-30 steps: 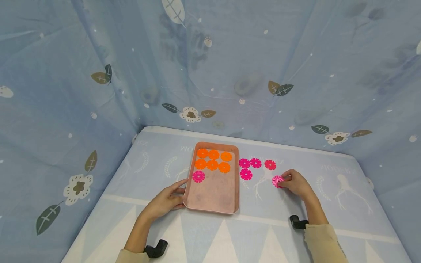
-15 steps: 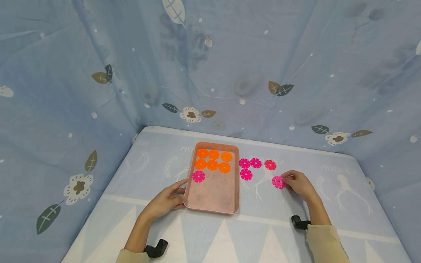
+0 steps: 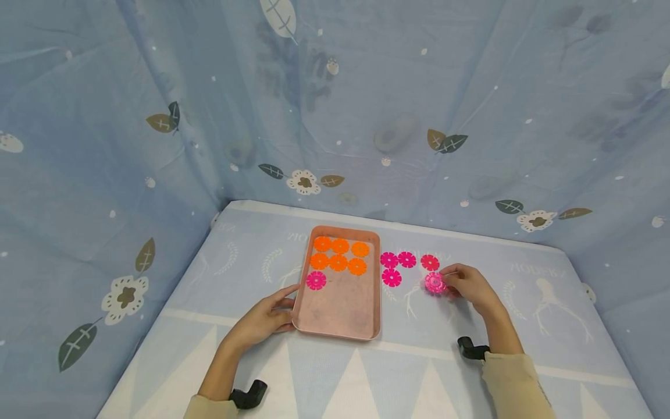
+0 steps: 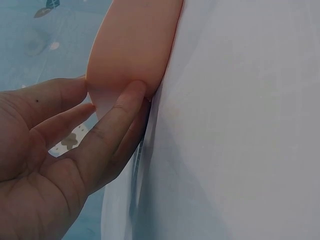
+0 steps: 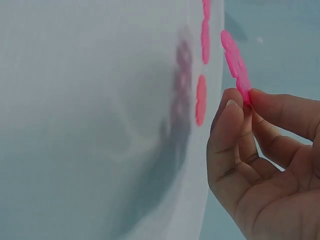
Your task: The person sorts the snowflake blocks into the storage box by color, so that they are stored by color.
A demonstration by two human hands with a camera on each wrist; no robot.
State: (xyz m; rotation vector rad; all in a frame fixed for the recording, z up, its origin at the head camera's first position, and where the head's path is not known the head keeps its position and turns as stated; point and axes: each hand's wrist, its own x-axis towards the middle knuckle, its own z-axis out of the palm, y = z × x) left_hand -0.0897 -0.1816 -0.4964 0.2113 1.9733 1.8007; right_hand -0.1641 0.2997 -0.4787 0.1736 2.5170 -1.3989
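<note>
Right hand (image 3: 470, 287), angled forward-left, pinches pink notched disc (image 3: 434, 283) by edge between thumb and fingers, above cloth (image 3: 419, 331), near red disc (image 3: 430, 263); left hand (image 3: 260, 321), fingers extended, touches salmon tray (image 3: 340, 317) by near left corner.

The pink disc (image 3: 434, 283) I pinch looks like smooth plastic, with a soft gloss. The orange discs (image 3: 338, 262) seem of the same stuff, more matt from up here. My tray (image 3: 340, 314) has smooth, satin-looking walls and a cloudy, mottled bottom (plastic or coated metal, I can't tell). The desk cover (image 3: 398, 384) looks like matt, finely ribbed cloth; the curtain (image 3: 356, 87) is creased, matt fabric. My sleeves (image 3: 515, 387) are dull cloth, the wrist mounts (image 3: 250, 396) black plastic by their look.
</note>
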